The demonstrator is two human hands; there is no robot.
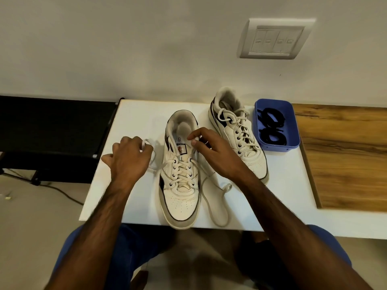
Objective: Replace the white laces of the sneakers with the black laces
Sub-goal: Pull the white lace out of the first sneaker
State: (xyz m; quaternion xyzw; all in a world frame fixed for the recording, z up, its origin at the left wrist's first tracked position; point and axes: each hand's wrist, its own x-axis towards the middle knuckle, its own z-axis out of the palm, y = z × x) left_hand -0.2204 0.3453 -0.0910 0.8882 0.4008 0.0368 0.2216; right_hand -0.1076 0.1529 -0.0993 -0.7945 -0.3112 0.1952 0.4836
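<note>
On the white table (136, 114), close to its near edge, stands a white leather sneaker with dark side stripes (179, 185), toe toward the person and heel away, a placement that puts its eyelets right under both hands. Its white lace (217, 206) is untied: one end trails in a loose loop over the table to the right of the shoe, while the other runs left. The left hand (127, 158) has a closed grip on that left strand, fingers curled round it just beside the shoe, apparently to keep it taut. The right hand (211, 151) pinches a bit of lace between thumb and forefinger at the top eyelets beside the tongue, likely to draw it out of the hole. Judging from the crossings that remain lower down, unlacing has only begun. A second matching white sneaker (238, 132), fully laced and tied, waits farther back on the right. Just beside it sits a small blue plastic tub (293, 130) holding the coiled black laces (272, 126), parked within reach but apart from the working area.
</note>
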